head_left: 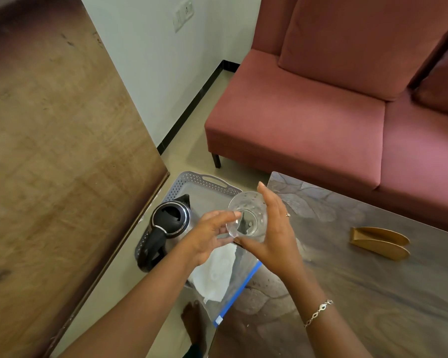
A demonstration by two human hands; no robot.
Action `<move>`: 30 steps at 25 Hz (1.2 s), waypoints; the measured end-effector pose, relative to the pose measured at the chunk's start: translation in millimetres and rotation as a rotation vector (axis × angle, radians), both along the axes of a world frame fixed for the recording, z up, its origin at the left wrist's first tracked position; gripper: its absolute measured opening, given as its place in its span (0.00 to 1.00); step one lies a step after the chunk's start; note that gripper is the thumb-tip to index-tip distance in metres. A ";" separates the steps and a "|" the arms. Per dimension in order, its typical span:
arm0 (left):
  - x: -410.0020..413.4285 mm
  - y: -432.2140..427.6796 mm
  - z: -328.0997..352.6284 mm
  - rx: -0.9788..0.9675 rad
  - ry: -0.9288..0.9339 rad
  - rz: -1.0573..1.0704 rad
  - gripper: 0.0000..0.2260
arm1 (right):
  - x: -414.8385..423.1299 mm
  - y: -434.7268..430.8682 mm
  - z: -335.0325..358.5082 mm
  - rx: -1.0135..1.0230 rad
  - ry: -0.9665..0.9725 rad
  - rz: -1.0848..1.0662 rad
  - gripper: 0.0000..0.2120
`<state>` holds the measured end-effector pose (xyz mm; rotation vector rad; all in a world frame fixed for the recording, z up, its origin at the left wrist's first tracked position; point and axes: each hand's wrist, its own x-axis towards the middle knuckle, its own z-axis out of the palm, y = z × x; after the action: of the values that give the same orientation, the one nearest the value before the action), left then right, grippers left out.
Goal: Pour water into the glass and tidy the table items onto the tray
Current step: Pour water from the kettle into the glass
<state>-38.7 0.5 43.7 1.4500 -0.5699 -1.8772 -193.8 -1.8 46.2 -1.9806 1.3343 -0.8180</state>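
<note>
A clear glass (248,214) is held tilted in the air between both my hands, above the table's left edge. My left hand (210,235) touches its rim and near side with the fingertips. My right hand (272,231) cups its right side. A grey perforated tray (212,180) sits on the floor below, and a steel kettle (170,220) with a black lid and handle stands on it. A zip bag with a blue seal (233,285) holding a white cloth (215,272) hangs over the table's edge, partly hidden by my left hand.
The marbled brown table (360,280) fills the lower right, with a gold napkin holder (379,242) on it. A pink sofa (321,112) stands behind. A wooden panel (49,151) rises at the left. My bare foot (193,321) is on the floor.
</note>
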 end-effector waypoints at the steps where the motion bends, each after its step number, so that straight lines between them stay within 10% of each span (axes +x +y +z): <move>1: -2.1 3.7 1.0 -0.006 0.011 0.003 0.30 | -3.2 5.4 1.1 0.044 -0.084 -0.009 0.47; 10: -16.3 37.0 16.6 -0.041 -0.052 -0.164 0.28 | -16.6 42.9 1.4 0.230 -0.418 -0.109 0.41; 13: 0.8 37.9 13.7 -0.187 -0.386 -0.286 0.53 | -18.7 45.1 0.8 0.227 -0.407 -0.136 0.42; 19: 91.8 55.8 -55.4 -0.101 -1.081 0.001 0.45 | -22.6 50.2 -2.2 0.223 -0.418 -0.163 0.43; 30: 136.5 72.0 -121.9 0.162 -0.842 0.096 0.23 | -9.1 52.6 -12.6 0.252 -0.338 -0.165 0.41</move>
<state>97.8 72.5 -78.2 2.3295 -0.7127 -1.1936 -202.9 50.8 33.7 -1.4785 1.3355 -0.9602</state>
